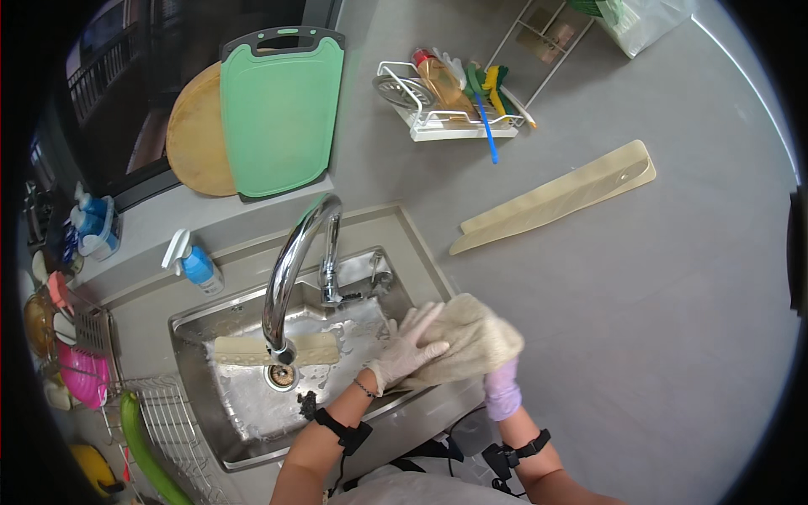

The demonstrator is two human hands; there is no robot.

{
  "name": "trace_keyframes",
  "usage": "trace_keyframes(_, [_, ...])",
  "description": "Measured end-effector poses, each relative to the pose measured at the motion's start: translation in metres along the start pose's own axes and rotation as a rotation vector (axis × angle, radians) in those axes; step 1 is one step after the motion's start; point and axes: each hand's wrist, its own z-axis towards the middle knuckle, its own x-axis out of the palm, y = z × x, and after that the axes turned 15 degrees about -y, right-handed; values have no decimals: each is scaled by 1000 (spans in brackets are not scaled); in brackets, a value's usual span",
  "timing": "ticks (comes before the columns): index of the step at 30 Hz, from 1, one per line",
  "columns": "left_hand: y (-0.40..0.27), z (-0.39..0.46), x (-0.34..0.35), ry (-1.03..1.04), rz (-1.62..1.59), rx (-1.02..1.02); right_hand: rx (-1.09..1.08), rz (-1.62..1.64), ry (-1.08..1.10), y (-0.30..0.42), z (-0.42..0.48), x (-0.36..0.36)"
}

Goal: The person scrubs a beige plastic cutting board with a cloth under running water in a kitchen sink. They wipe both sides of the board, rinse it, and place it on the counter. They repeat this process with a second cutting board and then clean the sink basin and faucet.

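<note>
A beige towel (473,341) is bunched over the right edge of the steel sink. My left hand (407,347), in a thin whitish glove, lies against the towel's left side with its fingers spread. My right hand (503,379), in a pale purple glove, is at the towel's lower right; the cloth covers its fingers, so its hold cannot be made out. Below the chrome faucet (284,284), a beige plastic strip (315,349) lies in the wet sink. A dark wire scrubber (307,404) is near the sink's front side. A longer beige folded strip (555,199) rests on the grey wall to the right.
A blue spray bottle (202,268) stands behind the sink. Green (284,120) and round wooden (196,136) boards lean at the window. A white wire caddy (464,132) holds a bottle and sponges. At left are a dish rack (167,410) and a long green gourd (142,442).
</note>
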Motion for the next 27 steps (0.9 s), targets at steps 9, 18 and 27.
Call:
trace_keyframes(9, [-105, 61, 53, 93, -452, 127, -304, 787, -49, 195, 93, -46])
trace_keyframes(18, [-42, 64, 95, -77, -381, -141, -374, 587, -295, 91, 142, 22])
trace_keyframes(27, [-90, 105, 45, -794, 82, 293, -214, 588, -280, 55, 132, 37])
